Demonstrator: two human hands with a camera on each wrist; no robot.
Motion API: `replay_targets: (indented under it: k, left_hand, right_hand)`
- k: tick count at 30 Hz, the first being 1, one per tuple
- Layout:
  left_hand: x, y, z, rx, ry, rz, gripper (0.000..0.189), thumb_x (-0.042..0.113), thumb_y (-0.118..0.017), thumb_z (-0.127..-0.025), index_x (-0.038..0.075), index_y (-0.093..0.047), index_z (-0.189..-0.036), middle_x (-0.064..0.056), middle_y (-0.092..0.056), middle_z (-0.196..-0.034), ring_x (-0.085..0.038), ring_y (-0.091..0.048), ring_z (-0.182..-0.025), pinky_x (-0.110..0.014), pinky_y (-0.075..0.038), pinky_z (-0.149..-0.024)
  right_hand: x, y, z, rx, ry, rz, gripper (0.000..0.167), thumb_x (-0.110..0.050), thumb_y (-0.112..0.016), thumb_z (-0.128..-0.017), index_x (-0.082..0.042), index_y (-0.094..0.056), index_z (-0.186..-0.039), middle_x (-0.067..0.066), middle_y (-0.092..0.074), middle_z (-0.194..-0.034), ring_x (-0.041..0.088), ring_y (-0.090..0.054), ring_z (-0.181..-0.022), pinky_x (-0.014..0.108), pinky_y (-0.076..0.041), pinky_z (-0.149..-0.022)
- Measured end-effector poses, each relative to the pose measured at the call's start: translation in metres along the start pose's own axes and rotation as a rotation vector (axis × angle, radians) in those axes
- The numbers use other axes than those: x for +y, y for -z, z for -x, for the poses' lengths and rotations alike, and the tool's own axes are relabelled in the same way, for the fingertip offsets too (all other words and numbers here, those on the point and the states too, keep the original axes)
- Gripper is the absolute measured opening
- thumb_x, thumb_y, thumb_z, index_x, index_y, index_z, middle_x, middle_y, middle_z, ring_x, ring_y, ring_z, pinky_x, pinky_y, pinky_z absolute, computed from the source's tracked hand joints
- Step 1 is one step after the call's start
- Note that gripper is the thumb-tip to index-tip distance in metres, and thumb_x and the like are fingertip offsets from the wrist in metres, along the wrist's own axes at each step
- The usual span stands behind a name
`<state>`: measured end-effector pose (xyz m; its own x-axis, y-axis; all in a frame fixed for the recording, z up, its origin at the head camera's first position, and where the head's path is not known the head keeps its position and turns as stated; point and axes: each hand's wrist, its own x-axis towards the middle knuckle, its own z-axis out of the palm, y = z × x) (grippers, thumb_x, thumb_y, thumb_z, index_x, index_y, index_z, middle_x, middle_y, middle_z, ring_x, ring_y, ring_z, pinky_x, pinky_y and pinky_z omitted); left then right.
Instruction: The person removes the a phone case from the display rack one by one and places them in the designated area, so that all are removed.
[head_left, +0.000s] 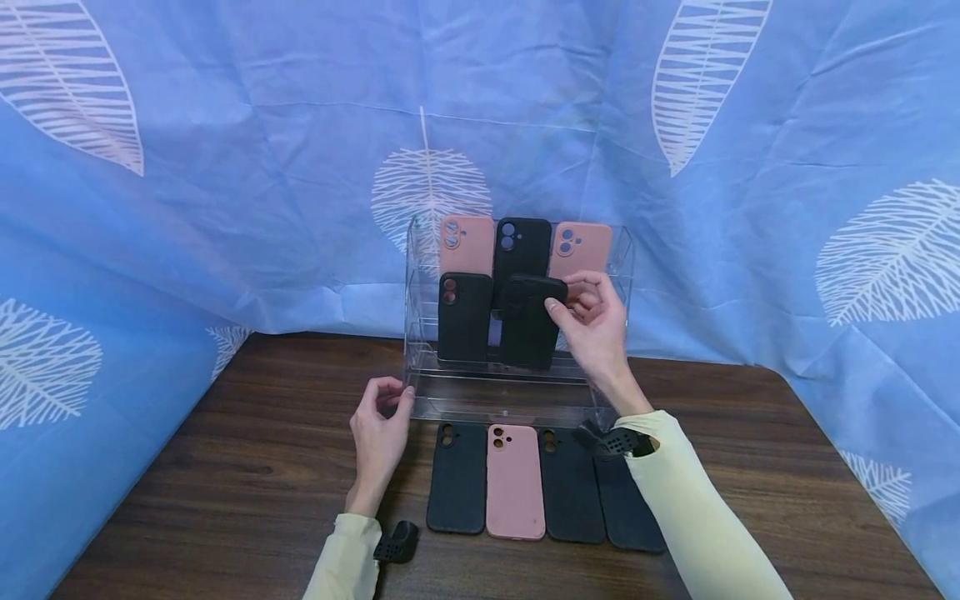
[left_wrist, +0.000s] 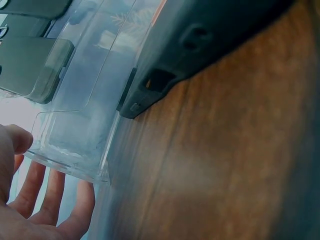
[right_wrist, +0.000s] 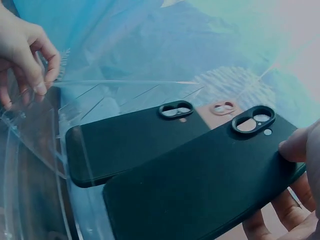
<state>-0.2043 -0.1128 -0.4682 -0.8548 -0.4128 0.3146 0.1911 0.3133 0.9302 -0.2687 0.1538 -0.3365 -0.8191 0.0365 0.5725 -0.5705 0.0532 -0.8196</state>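
My right hand [head_left: 596,329] pinches a black phone case [head_left: 528,333] by its upper right edge, thumb in front and fingers behind. The case stands nearly upright in the middle tier of a clear acrylic display rack [head_left: 502,410], and its two-lens cutout shows in the right wrist view. Left of it in that tier leans another black phone case [head_left: 467,329]. Down at the rack's lower left corner, my left hand [head_left: 378,433] grips the clear side panel [left_wrist: 75,135] between thumb and fingers.
The top tier bears a pink case [head_left: 476,250], a black case [head_left: 532,250] and another pink case [head_left: 588,250]. Several cases lie in a row before the rack, including a pink one [head_left: 515,492]. A blue leaf-patterned cloth [head_left: 300,208] hangs behind the wooden table [head_left: 247,467].
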Motion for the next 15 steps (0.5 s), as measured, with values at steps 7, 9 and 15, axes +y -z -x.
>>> replay_targets:
  k: [7,9,15]
  left_hand:
    - [-0.002,0.000,-0.001,0.001,0.008,0.002,0.017,0.018,-0.071,-0.097,0.009,-0.065,-0.110,-0.011,-0.072,-0.110,-0.029,-0.068,-0.102,-0.050,-0.052,-0.095]
    - [-0.002,0.000,-0.001,0.002,0.009,0.003,0.017,0.018,-0.071,-0.096,0.009,-0.066,-0.110,-0.011,-0.072,-0.110,-0.029,-0.069,-0.102,-0.049,-0.052,-0.095]
    - [-0.002,0.000,-0.001,0.006,-0.002,0.002,0.017,0.018,-0.071,-0.096,0.009,-0.066,-0.109,-0.012,-0.072,-0.109,-0.029,-0.069,-0.101,-0.049,-0.052,-0.094]
  right_hand:
    - [-0.007,0.007,0.002,-0.006,-0.011,0.011,0.038,0.004,-0.069,-0.092,0.001,-0.053,-0.126,-0.008,-0.071,-0.099,0.012,-0.069,-0.090,0.020,-0.058,-0.086]
    - [-0.007,0.009,0.005,-0.008,-0.028,0.036,0.038,0.003,-0.069,-0.092,0.002,-0.054,-0.127,-0.010,-0.072,-0.098,0.010,-0.070,-0.089,0.019,-0.057,-0.085]
    - [-0.005,0.014,0.014,-0.032,-0.057,0.045,0.039,0.006,-0.068,-0.092,0.005,-0.055,-0.129,-0.013,-0.073,-0.095,0.004,-0.071,-0.081,0.019,-0.058,-0.078]
